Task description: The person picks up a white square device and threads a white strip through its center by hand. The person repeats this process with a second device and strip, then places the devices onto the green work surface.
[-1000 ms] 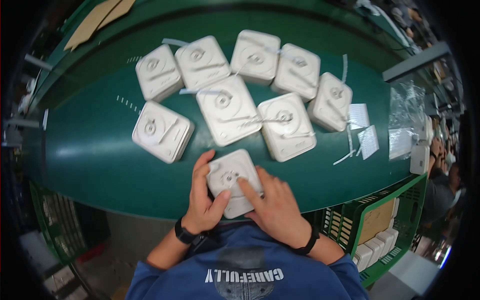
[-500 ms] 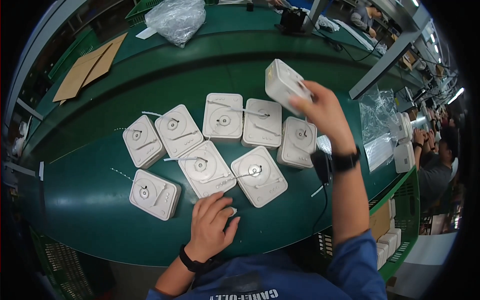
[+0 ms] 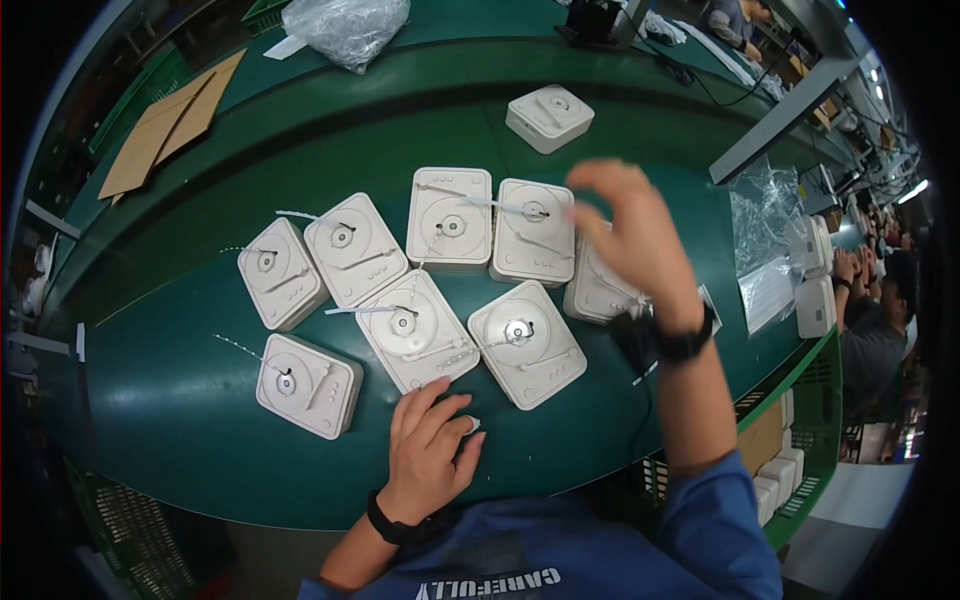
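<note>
Several white box-shaped devices styled like small record players lie on the green table, most with a short cord at the disc. My left hand (image 3: 432, 450) rests with fingers spread, fingertips at the near edge of the middle device (image 3: 415, 335). Something small and white (image 3: 473, 425) shows at one of its fingers. My right hand (image 3: 630, 225), blurred by motion, is empty, with thumb and fingers apart. It hovers over the rightmost device (image 3: 597, 285), partly hiding it. Beyond it, a separate device (image 3: 550, 118) sits on the dark green strip, released from my hand.
A black object with a cable (image 3: 635, 345) lies by my right wrist. Clear plastic bags (image 3: 765, 250) lie at the right, above a green crate (image 3: 815, 440) of white boxes. Cardboard (image 3: 170, 125) and a wrapped plastic bundle (image 3: 345, 30) are at the back. Another person (image 3: 875, 320) works at the right.
My right hand has let go of the device it held, which now sits on the far strip, and has drawn back toward me. My left hand has stayed at the middle device.
</note>
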A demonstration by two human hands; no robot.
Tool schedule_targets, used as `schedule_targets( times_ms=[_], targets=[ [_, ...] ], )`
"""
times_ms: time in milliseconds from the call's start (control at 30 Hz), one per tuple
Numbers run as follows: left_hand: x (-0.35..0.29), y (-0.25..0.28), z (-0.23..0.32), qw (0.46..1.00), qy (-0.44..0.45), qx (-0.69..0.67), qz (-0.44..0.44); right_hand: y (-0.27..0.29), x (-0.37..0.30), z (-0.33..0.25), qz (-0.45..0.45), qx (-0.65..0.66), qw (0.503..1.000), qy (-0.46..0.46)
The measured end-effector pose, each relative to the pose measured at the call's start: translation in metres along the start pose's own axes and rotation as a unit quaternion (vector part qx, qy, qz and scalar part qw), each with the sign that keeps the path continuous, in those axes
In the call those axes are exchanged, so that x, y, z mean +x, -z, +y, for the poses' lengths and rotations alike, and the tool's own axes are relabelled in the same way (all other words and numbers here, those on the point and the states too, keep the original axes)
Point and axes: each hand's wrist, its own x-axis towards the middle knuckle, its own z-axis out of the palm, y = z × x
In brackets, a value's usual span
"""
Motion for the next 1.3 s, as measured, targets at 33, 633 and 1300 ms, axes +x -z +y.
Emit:
schedule_targets(
  times_ms=[33,633,1300],
  targets=[
    [0.0,0.001,-0.002,1.0,-0.001,-0.006,0.012,-0.003,-0.025,-0.024,-0.029,0.029,0.999,0.015],
    [0.008,-0.006,0.022,0.996,-0.063,-0.062,-0.022,-0.047,-0.226,-0.094,-0.07,0.085,0.994,0.012],
    [-0.021,0.007,0.06,0.98,0.134,-0.039,-0.139,-0.042,-0.204,-0.097,-0.137,0.148,0.978,0.06]
  ],
)
